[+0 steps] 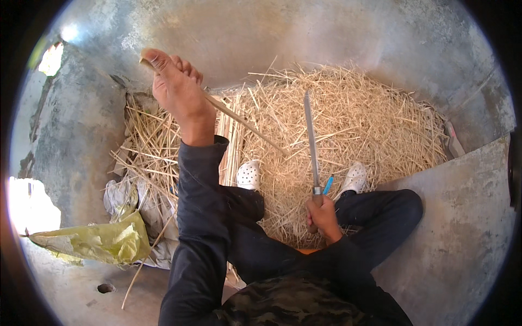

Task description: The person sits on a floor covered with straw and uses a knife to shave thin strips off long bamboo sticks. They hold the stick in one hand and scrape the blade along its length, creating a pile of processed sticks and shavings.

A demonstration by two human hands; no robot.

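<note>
Left hand [179, 89]: wrapped round wooden strip [244, 124], slanting over straw-like heap's [375, 114] left edge; right hand [325, 214]: gripping long knife [311, 138], above heap's middle; slipping grip could cut trouser leg [399, 212]

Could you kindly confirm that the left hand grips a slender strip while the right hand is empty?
Not quite: in the head view, the right hand is not empty but grips a long-bladed knife. The left hand does grip a slender strip.
</note>
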